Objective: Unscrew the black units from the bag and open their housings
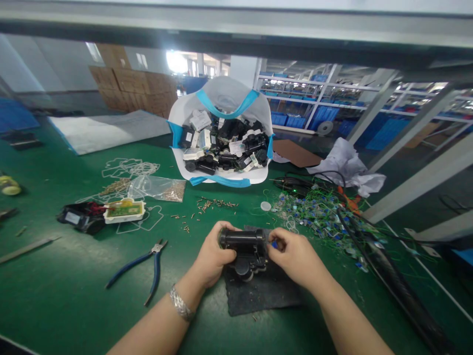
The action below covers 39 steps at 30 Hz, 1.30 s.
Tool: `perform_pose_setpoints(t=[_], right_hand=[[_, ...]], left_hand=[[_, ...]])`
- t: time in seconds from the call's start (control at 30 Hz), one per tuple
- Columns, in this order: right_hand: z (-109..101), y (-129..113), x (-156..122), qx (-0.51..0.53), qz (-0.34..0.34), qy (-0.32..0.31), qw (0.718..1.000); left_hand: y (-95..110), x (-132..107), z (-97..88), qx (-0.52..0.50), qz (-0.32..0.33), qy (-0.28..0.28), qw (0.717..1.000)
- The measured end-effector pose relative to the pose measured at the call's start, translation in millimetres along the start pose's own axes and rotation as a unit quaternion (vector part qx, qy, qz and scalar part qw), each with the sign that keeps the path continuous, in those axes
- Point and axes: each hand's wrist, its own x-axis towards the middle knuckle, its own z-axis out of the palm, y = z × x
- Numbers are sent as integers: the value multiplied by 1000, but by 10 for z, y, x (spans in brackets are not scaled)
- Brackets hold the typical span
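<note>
My left hand (215,256) is wrapped round the left end of a black plastic housing (244,251) with a tube-shaped top and a round knob low on its front. At the housing's right end, the thumb and fingers of my right hand (290,252) pinch a small blue part (274,244); most of it is hidden. Under both lies a dark mat (264,296). Loose small screws (218,203) are scattered just beyond the housing. Blue-handled cutting pliers (156,261) rest with handles spread, left of my left hand.
A white bag (176,162) full of black and white units stands behind. Small blue parts with green wires (318,214) are heaped at right, beside a black wrapped tube (399,291). At left lie an opened unit (123,211) and a plastic bag of screws (172,191).
</note>
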Motion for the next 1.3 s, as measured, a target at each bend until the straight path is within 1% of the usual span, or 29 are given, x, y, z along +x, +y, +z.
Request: perform_pose_setpoints(t=[0.03,0.1,0.17,0.23,0.27,0.3,0.33,0.37,0.4,0.43,0.47,0.5,0.53,0.57,0.6,0.63,0.7,0.77,0.8,0.83,0.87,0.97,1.03,1.17,1.23,1.3], right_hand=[[-34,60,27,-23,25,23,999],[-156,263,88,-54,92,79,991],[-327,521,131,-87,173,143,971],[-482,726,138,-122,233,197,944],[-528,778,130,-141,242,218,935],[-545,789,117,-156,230,237,931],[-530,757,103,-158,197,252,934],[-485,689,89,-137,150,258,945],[-415,593,76,-85,94,247,961],[-327,480,67,-2,39,210,977],[-231,363,60,99,-5,146,984],[-136,254,55,196,-38,67,978],[-49,161,52,275,-59,-10,960],[24,93,52,329,-70,-68,939],[81,52,53,363,-73,-103,923],[121,38,56,388,-72,-117,911],[157,74,67,437,-60,-121,889],[157,151,79,486,-48,-132,862],[152,190,84,505,-43,-140,851],[149,222,89,519,-39,-145,841],[147,244,92,529,-34,-149,834],[159,257,94,552,-25,-158,818],[170,237,91,561,-24,-169,810],[172,210,80,573,-21,-197,795],[168,217,74,580,-15,-212,787],[168,231,68,586,-4,-221,780]], left_hand=[[-3,5,-13,7,1,18,1000],[9,29,-69,9,3,63,998],[38,64,-140,0,10,110,994],[64,92,-186,-5,19,137,990],[72,98,-189,-2,24,140,990],[74,97,-176,11,29,138,990],[70,88,-150,36,34,134,990],[63,73,-113,73,38,127,989],[52,53,-69,114,44,119,985],[40,29,-22,152,49,109,981],[26,5,23,184,56,98,976],[13,-19,62,206,64,88,973],[0,-40,94,217,72,81,970],[-11,-57,115,219,78,76,970],[-19,-69,124,211,80,68,972],[-21,-74,123,192,76,51,977],[-5,-70,92,119,53,-19,991],[36,-54,43,41,23,-102,994],[62,-45,18,20,13,-124,992],[87,-36,-2,18,7,-127,992],[109,-27,-18,32,5,-115,993],[144,-5,-34,106,17,-58,992],[143,9,-32,142,29,-31,989],[139,28,-35,159,29,12,987],[148,28,-40,152,27,15,988],[161,20,-41,146,32,2,989]])
